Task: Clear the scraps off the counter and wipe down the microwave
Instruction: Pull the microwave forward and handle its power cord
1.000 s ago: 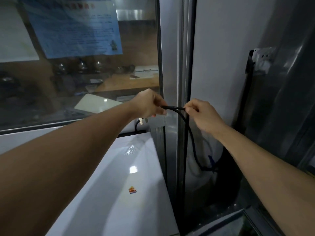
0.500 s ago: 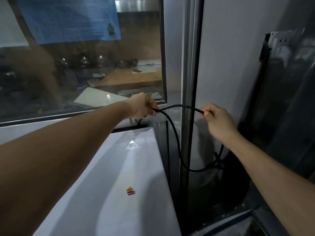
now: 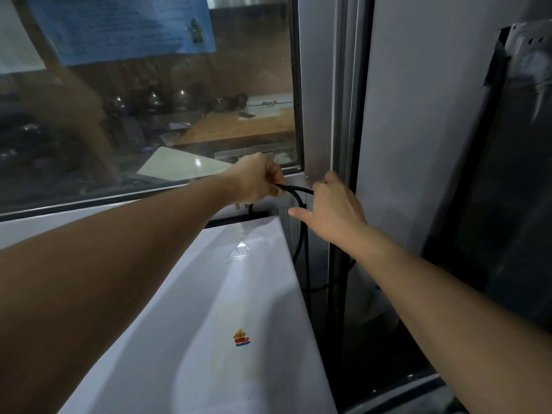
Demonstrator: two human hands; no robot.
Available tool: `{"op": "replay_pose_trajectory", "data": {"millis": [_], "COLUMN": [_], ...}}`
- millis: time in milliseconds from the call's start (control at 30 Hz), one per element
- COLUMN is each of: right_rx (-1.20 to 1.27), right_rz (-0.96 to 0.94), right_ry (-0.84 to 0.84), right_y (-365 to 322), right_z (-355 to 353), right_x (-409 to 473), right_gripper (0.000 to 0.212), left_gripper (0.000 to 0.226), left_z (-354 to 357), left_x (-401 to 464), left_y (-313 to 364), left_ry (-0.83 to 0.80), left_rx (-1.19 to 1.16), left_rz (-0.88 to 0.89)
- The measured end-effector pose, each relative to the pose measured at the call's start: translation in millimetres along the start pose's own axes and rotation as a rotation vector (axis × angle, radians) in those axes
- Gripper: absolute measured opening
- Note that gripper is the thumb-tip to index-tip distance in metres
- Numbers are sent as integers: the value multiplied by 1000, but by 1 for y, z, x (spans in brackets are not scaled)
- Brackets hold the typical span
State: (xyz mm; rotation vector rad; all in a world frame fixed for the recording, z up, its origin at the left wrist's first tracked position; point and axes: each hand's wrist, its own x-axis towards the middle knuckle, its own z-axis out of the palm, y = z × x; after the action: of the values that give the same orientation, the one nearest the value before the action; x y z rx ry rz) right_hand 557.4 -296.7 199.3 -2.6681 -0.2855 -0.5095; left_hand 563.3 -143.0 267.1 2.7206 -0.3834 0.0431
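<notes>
White microwave top [image 3: 191, 339] abuts a window [image 3: 167, 115], seemingly dim beyond.

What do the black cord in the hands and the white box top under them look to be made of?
The black cord looks like rubber or plastic-sheathed cable: matte, and it bends in a smooth loop. The white box top looks like painted sheet metal or hard plastic, with a semi-gloss finish that shows soft light patches and arm shadows; which of the two cannot be told from here.

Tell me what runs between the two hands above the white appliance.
In the head view, a short arc of black cable spans the gap from the left hand, which pinches it, to the right hand. Behind it is the metal window frame.
</notes>
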Motion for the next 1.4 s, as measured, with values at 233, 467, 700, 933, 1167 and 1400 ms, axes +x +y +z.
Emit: {"op": "replay_pose_trajectory", "data": {"millis": [233, 467, 700, 933, 1167, 1400], "right_rx": [41, 84, 52, 204, 548, 463], "right_rz": [-30, -11, 37, 95, 126, 49], "right_ry": [-71, -136, -157, -50, -98, -128], "right_y": [5, 19, 15, 10, 18, 46], "right_z": [6, -5, 1, 12, 42, 63], "right_x": [6, 13, 14, 23, 13, 0], "right_gripper": [27, 24, 32, 28, 26, 11], "left_gripper": [11, 27, 34, 33, 31, 30], "left_z": [9, 1, -9, -9, 1, 9], "left_x": [-1, -17, -32, -28, -26, -24], "left_y": [0, -6, -15, -9, -14, -22], "left_ry": [44, 100, -19, 211, 211, 155], "left_rx": [-5, 109, 267, 405, 418, 415], "left_rz": [10, 10, -47, -5, 18, -26]}}
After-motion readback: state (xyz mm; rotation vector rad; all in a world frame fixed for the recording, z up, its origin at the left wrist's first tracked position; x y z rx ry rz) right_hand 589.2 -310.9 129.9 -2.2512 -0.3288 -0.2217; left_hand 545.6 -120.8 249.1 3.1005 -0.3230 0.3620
